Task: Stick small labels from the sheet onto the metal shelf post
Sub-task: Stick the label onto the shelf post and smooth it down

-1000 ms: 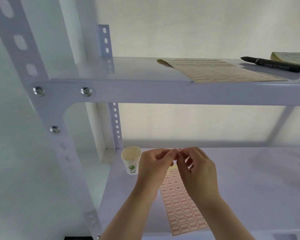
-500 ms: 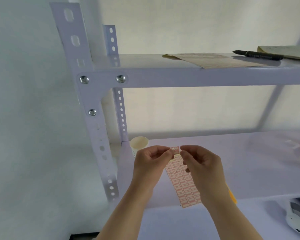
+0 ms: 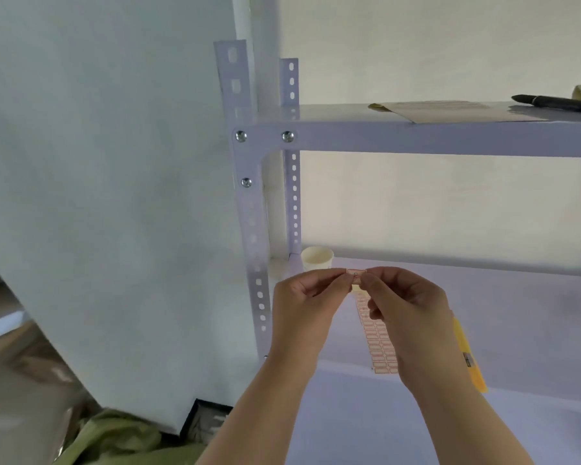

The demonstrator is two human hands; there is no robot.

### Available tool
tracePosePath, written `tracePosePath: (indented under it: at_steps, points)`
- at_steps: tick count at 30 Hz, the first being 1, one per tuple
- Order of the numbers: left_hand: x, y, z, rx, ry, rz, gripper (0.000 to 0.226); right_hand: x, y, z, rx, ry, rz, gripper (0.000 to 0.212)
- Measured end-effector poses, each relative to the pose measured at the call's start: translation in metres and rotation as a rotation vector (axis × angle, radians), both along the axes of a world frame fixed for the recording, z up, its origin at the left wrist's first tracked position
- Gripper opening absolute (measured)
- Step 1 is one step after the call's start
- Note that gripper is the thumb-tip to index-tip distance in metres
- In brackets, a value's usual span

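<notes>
A small red-bordered label (image 3: pixel 356 276) is pinched between the fingertips of my left hand (image 3: pixel 307 307) and my right hand (image 3: pixel 406 317), held in the air above the lower shelf. Below the hands lies the label sheet (image 3: pixel 378 344), a strip of red-bordered stickers on the lower shelf (image 3: pixel 517 330), partly hidden by my right hand. The white perforated metal shelf post (image 3: pixel 254 229) stands just left of my left hand, with bolts near the top bracket.
A paper cup (image 3: pixel 317 259) stands in the shelf's back left corner beside the rear post (image 3: pixel 294 196). On the upper shelf (image 3: pixel 450 142) lie another label sheet (image 3: pixel 450 110) and a black pen (image 3: pixel 555 103). A yellow object (image 3: pixel 470 360) lies beside my right wrist.
The view has swung left and pulled back, so the front post now sits near the centre. Both hands still pinch the peeled label above the sheet.
</notes>
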State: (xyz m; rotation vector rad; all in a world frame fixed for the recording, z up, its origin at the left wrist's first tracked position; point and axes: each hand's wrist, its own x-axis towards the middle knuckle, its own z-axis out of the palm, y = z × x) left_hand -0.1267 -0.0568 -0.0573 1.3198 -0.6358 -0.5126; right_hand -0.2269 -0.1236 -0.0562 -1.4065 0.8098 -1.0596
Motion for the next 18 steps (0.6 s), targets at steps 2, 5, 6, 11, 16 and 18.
tracePosePath:
  at_steps: [2, 5, 6, 11, 16, 18]
  points:
    - [-0.001, 0.010, 0.002, -0.013, -0.008, 0.062, 0.011, 0.002, 0.008, 0.003, -0.012, -0.011, 0.044, 0.018]
    - [0.003, 0.024, 0.004, -0.014, -0.071, 0.150, 0.010, 0.009, 0.020, 0.008, -0.026, -0.033, 0.088, 0.017]
    - [0.006, 0.029, 0.005, -0.018, -0.089, 0.168, 0.009, 0.012, 0.024, 0.011, -0.030, -0.042, 0.100, 0.017]
    - [0.025, 0.045, 0.014, -0.092, -0.121, 0.204, 0.010, 0.032, 0.040, 0.023, -0.072, -0.050, 0.129, 0.015]
    - [0.053, 0.054, 0.025, -0.142, -0.144, 0.182, 0.015, 0.059, 0.050, 0.035, -0.113, -0.061, 0.126, 0.014]
    - [0.066, 0.056, 0.029, -0.130, -0.156, 0.169, 0.014, 0.071, 0.053, 0.039, -0.112, -0.079, 0.117, 0.014]
